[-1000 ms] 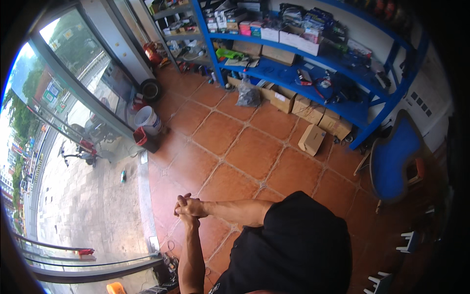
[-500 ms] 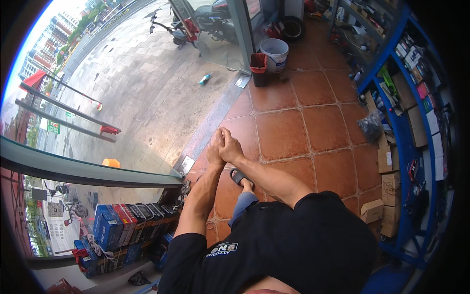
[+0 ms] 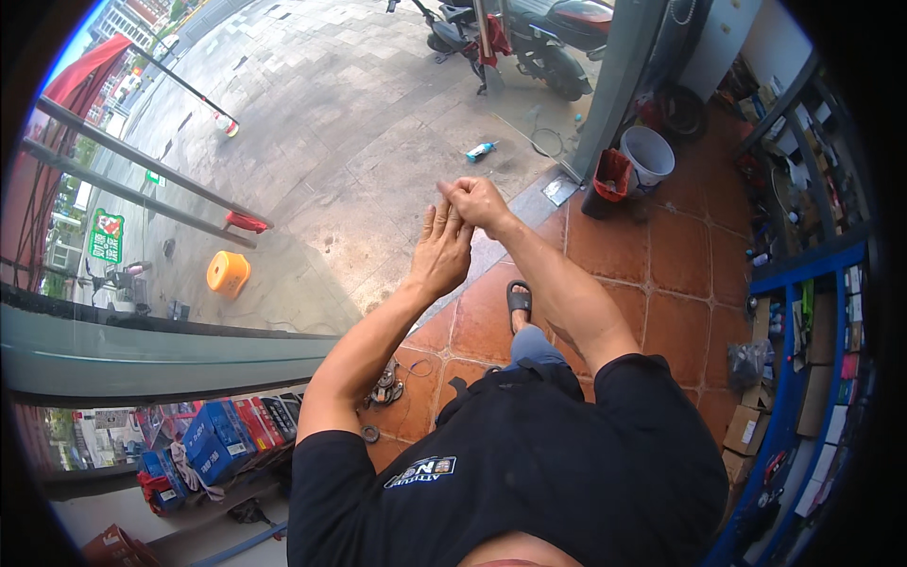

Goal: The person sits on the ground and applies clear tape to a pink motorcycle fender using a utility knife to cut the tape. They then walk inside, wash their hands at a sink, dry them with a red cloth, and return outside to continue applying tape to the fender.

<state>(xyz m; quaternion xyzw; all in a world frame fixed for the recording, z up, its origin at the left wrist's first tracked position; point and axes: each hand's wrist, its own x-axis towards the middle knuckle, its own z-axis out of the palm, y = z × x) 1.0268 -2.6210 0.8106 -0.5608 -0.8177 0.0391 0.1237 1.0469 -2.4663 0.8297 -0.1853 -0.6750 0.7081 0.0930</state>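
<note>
Both my arms reach forward over the doorway, and my hands meet in front of me. My left hand (image 3: 442, 251) has its fingers stretched out and its back showing. Curled closed against its fingertips is my right hand (image 3: 480, 204), with the thumb side toward the left fingers. Whatever the right fingers may close on is hidden. Beyond the hands, on the paving outside, lies a small blue and white tube-like item (image 3: 481, 151). Below them my foot in a dark sandal (image 3: 519, 300) stands on the tiles.
A glass door frame (image 3: 170, 350) crosses at left, with stacked blue and red boxes (image 3: 219, 439) behind it. An orange stool (image 3: 228, 273) stands outside. A white bucket (image 3: 648, 161) and red-lined bin (image 3: 613, 176) are at right, near a blue shelf (image 3: 803, 274). Metal parts (image 3: 385, 383) lie by the threshold.
My view has swung left toward the outside. My hands, clasped together before, have risen further forward; the left fingers are now stretched out and the right hand is at their tips.
</note>
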